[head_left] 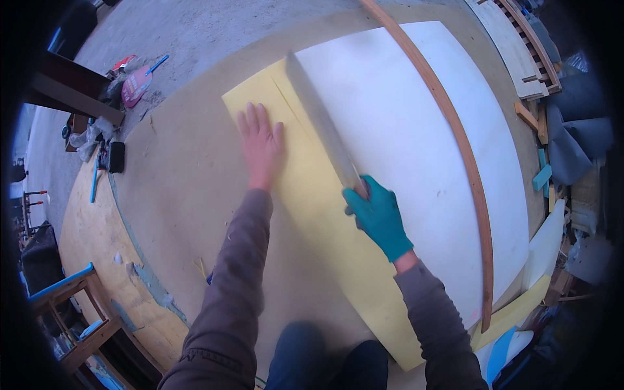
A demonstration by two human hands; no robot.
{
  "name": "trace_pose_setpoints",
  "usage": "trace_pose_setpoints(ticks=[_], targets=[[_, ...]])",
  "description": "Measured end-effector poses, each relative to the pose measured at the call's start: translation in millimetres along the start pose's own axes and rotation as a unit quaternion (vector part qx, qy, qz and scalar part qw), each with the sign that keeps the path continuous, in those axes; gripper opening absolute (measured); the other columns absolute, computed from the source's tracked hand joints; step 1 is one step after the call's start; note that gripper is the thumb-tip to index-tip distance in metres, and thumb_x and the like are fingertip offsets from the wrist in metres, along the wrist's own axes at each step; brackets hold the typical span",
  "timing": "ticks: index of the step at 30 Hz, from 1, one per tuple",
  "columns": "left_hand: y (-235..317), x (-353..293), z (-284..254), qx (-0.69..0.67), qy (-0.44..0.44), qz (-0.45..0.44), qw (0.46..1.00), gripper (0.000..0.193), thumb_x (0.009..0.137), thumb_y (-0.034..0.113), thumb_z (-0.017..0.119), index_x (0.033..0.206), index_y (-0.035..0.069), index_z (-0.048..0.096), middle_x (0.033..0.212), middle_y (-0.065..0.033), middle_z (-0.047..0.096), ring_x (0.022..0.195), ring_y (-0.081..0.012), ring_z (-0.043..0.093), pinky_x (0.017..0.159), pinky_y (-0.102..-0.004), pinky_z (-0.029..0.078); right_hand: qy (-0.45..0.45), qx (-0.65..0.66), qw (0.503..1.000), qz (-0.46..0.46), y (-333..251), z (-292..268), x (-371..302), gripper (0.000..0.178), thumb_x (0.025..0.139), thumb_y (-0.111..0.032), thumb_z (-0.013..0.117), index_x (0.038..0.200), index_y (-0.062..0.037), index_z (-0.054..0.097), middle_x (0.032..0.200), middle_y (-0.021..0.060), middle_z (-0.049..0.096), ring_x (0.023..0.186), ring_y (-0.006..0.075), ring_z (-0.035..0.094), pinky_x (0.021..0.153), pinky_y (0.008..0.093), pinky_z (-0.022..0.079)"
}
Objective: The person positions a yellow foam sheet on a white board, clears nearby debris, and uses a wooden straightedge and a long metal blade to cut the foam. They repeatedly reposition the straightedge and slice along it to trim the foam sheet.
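My left hand (261, 146), bare, lies flat with its fingers stretched out on a yellow foam-like sheet (312, 201). In a green glove, my right hand (380, 214) is closed round the near end of a long grey blade-like tool (322, 120). This tool is blurred and runs away from me along the border between the yellow sheet and a large white sheet (390, 110). A thin dark slit or line shows in the yellow sheet near its far end. Across the white sheet lies a long, narrow wooden strip (448, 107), right of my gloved hand.
Brown board or paper (175, 175) spreads beneath the sheets. At the left stand a wooden frame (84, 318) and a dark beam (78, 88); a pink dustpan-like thing (135, 86) lies beyond. Pale planks (513, 49), grey sheeting (575, 140) and offcuts crowd the right.
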State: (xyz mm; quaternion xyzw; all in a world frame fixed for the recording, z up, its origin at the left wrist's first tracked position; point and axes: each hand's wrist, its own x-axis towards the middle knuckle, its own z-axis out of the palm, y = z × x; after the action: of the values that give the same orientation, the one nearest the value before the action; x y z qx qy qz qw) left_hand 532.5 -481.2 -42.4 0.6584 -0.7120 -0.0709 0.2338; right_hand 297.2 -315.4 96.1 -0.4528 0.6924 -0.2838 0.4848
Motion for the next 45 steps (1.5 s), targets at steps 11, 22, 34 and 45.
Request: trace_pose_setpoints(ticks=[11, 22, 34, 45], targets=[[4, -1, 4, 0.008, 0.027, -0.037, 0.999, 0.081, 0.104, 0.047, 0.052, 0.163, -0.004, 0.028, 0.173, -0.0226, 0.021, 0.161, -0.0378, 0.015, 0.126, -0.0457, 0.029, 0.005, -0.105, 0.99, -0.092, -9, 37, 63, 0.033, 0.098, -0.034, 0.064, 0.088, -0.0035, 0.056, 0.072, 0.0063, 0.062, 0.067, 0.0145, 0.067, 0.054, 0.0332, 0.049], [1, -1, 7, -0.022, 0.034, -0.033, 0.999, 0.08, 0.104, 0.044, 0.053, 0.162, -0.004, 0.028, 0.172, -0.0226, 0.022, 0.161, -0.0385, 0.016, 0.126, -0.0443, 0.03, -0.016, -0.08, 0.992, -0.092, -28, 49, 108, 0.037, 0.098, -0.038, 0.066, 0.09, -0.0033, 0.057, 0.074, 0.0071, 0.063, 0.067, 0.0163, 0.069, 0.054, 0.0343, 0.05], [6, 0, 1, -0.022, 0.025, -0.05, 0.998, 0.077, 0.104, 0.043, 0.051, 0.162, -0.004, 0.031, 0.173, -0.0207, 0.023, 0.161, -0.0356, 0.018, 0.126, -0.0434, 0.029, 0.005, -0.128, 0.987, -0.092, -34, 76, 165, 0.035, 0.096, -0.036, 0.066, 0.092, -0.0021, 0.061, 0.078, 0.011, 0.07, 0.069, 0.0214, 0.074, 0.057, 0.0369, 0.055], [13, 25, -13, 0.076, -0.056, -0.071, 0.993, 0.075, 0.105, 0.049, 0.045, 0.165, 0.005, 0.03, 0.175, -0.0156, 0.02, 0.163, -0.0336, 0.014, 0.125, -0.0662, 0.011, -0.026, -0.133, 0.99, -0.033, -72, 90, 202, 0.037, 0.094, -0.035, 0.061, 0.106, -0.0015, 0.067, 0.099, 0.0235, 0.073, 0.09, 0.0435, 0.07, 0.083, 0.0512, 0.057]])
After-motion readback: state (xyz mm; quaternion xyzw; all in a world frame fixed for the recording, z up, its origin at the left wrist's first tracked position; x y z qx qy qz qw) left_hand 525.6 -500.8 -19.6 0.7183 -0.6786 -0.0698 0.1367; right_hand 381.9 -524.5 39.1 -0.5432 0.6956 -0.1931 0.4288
